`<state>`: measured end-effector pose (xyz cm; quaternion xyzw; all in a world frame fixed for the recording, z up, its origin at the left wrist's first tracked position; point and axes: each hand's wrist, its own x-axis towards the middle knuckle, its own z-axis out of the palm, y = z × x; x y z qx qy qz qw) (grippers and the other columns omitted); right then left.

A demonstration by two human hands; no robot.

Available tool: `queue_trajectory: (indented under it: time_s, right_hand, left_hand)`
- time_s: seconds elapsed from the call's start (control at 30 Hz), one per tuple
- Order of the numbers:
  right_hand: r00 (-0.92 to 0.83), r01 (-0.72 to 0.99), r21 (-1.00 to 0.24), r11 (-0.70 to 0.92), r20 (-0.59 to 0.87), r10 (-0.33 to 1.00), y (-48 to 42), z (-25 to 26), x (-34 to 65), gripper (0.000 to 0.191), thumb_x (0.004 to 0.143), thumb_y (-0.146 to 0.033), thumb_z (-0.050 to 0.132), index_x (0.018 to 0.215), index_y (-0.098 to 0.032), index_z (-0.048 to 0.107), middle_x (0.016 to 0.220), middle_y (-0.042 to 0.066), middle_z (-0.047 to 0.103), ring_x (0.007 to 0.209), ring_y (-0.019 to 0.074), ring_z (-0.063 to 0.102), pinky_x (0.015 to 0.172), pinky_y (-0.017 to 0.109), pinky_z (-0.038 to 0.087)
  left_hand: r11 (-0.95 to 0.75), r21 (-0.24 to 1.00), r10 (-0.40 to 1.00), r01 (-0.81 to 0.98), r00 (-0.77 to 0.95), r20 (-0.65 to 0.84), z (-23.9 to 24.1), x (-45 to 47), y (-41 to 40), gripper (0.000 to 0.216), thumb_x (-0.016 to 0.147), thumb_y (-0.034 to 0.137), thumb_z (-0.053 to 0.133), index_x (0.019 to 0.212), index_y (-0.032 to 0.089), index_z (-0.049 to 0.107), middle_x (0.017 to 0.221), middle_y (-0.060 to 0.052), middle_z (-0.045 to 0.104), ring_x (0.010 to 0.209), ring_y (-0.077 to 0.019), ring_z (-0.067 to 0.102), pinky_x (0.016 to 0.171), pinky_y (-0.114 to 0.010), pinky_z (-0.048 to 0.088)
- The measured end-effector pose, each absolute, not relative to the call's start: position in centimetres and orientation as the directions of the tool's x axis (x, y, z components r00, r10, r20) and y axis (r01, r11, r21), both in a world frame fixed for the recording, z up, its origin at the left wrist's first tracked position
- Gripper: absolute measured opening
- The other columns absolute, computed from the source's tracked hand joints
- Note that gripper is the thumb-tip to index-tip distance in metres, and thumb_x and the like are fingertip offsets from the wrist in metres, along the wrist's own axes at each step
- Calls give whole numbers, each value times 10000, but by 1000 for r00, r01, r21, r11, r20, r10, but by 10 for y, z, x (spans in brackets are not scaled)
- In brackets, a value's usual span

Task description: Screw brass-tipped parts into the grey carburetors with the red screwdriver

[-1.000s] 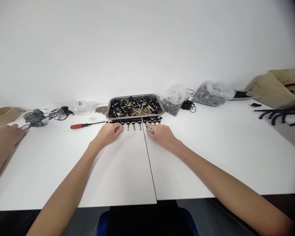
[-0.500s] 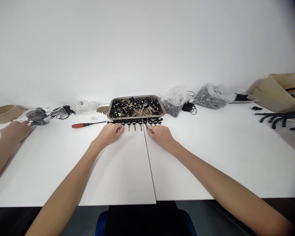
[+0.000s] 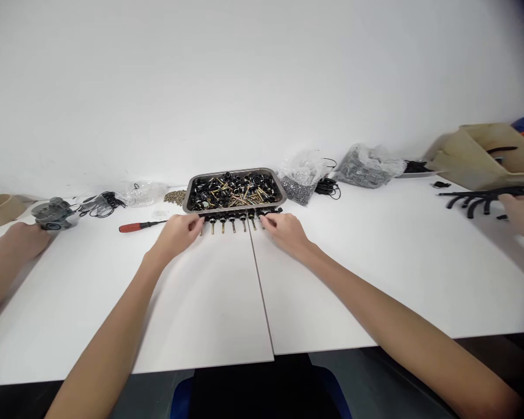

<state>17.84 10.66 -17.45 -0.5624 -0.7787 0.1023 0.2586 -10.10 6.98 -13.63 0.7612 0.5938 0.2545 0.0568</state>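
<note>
In front of the tray runs a row of small black-capped parts with brass stems (image 3: 233,223), the stems pointing toward me. At the row's left end my left hand (image 3: 177,234) is closed, thumb and fingertips pinched on one of these parts; a stem shows just below them. My right hand (image 3: 287,231) is closed at the right part of the row, its fingertips touching there. What sits between those fingers is hidden. Behind the row, a metal tray (image 3: 187,201) is heaped with loose black-capped parts and brass stems.
Left of my hands lie a red-handled screwdriver (image 3: 130,227) and a pile of small brass pieces (image 3: 174,197). Plastic bags of grey parts (image 3: 369,169) stand at the back right. Co-workers' hands (image 3: 20,241) show at both sides, the right one by black hoses (image 3: 475,201).
The view has shifted slightly, so the table things appear further left. My left hand has moved left along the row. My right hand has moved rightward along it, its fingers still closed.
</note>
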Motion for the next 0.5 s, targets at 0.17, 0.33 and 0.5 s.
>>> queue_trajectory:
  time_s: [0.17, 0.33, 0.5]
  right_hand:
    - [-239, 699, -612, 370, 287, 927, 109, -175, 181, 426, 917, -398, 411, 566, -176, 502, 499, -15, 440, 493, 111, 338, 541, 273, 214]
    - [-380, 613, -647, 454, 262, 887, 108, -178, 180, 401, 906, -387, 419, 575, -174, 492, 510, -21, 450, 499, 106, 352, 548, 270, 223]
    - [-462, 582, -630, 514, 264, 847, 107, -181, 179, 391, 893, -378, 422, 555, -185, 390, 522, -25, 432, 495, 99, 340, 549, 270, 229]
  left_hand:
    - [-267, 438, 807, 859, -50, 589, -135, -130, 78, 343, 845, 338, 491, 553, 176, 415, 479, 40, 332, 492, -88, 281, 545, -263, 268]
    - [-220, 500, 753, 837, -180, 633, -144, -149, 85, 320, 815, 307, 511, 538, 175, 421, 477, 39, 350, 493, -88, 304, 552, -268, 274]
    - [-158, 651, 820, 743, -269, 505, -166, -159, 94, 377, 744, 216, 518, 469, 184, 263, 454, 42, 234, 499, -91, 227, 556, -289, 225]
